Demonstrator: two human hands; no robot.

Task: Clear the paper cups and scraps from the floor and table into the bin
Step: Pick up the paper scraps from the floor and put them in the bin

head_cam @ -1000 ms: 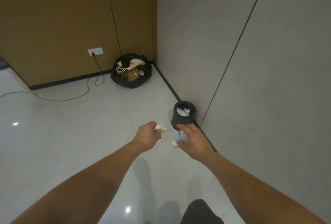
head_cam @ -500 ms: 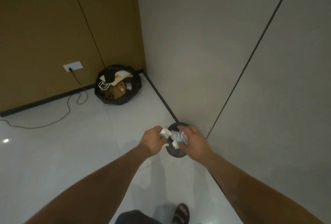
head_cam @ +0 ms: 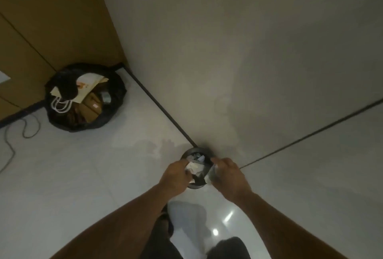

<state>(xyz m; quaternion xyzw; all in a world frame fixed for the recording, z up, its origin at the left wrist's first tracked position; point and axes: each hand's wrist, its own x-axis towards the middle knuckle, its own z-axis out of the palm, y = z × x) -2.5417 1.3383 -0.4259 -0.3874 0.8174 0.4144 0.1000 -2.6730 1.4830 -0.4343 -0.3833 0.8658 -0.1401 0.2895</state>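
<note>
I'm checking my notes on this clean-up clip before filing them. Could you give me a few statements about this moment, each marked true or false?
1. Both the left hand and the right hand are above the small black bin. True.
2. The left hand is empty. False: it grips a white scrap.
3. The right hand grips crumpled paper. True.
4. The bin stands mid-floor, far from any wall. False: it stands against the grey wall.
5. The bin is empty. False: scraps lie inside.
6. The black bag in the corner is open, with rubbish showing. True.
</note>
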